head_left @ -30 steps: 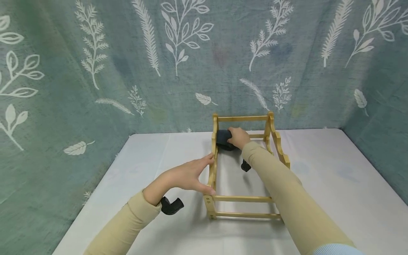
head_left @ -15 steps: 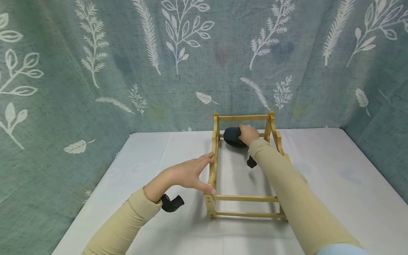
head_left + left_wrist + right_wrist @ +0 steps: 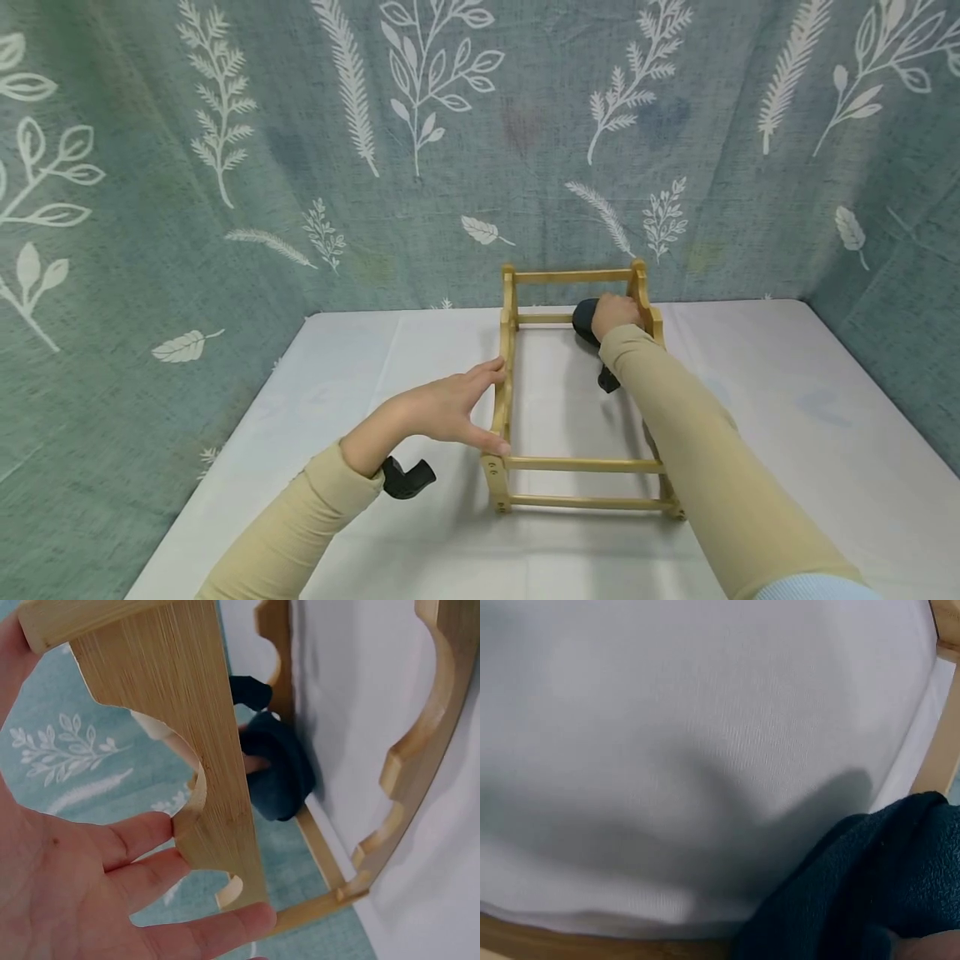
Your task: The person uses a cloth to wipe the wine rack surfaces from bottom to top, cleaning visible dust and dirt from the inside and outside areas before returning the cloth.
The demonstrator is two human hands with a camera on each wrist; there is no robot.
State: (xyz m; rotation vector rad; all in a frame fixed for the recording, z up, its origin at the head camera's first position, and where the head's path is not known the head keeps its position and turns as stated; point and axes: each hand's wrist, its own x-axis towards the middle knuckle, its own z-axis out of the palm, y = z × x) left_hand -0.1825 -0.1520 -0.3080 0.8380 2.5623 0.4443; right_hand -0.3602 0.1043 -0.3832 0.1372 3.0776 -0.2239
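Note:
A small wooden rack (image 3: pixel 581 465) with scalloped side panels stands on the white-covered table. My right hand (image 3: pixel 618 313) grips a bunched dark blue cloth (image 3: pixel 585 320) at the rack's far right, close to the right side panel. In the right wrist view a fingertip shows at the folds of the cloth (image 3: pixel 855 877), near the wooden edge. My left hand (image 3: pixel 446 408) is at the rack's left side, thumb at the front corner. Its fingers, spread and nearly straight in the left wrist view, touch the curved edge of the side panel (image 3: pixel 202 727).
Patterned green-grey fabric (image 3: pixel 450 208) hangs behind and beside the table (image 3: pixel 360 367). A black wrist attachment (image 3: pixel 405 480) sticks out under the left wrist, another (image 3: pixel 608 380) under the right. The rack's far top rail (image 3: pixel 573 276) stands just beyond the right hand.
My right hand has carried the blue cloth from the rack's left side panel across the far end to the right side panel. The left hand has stayed in place.

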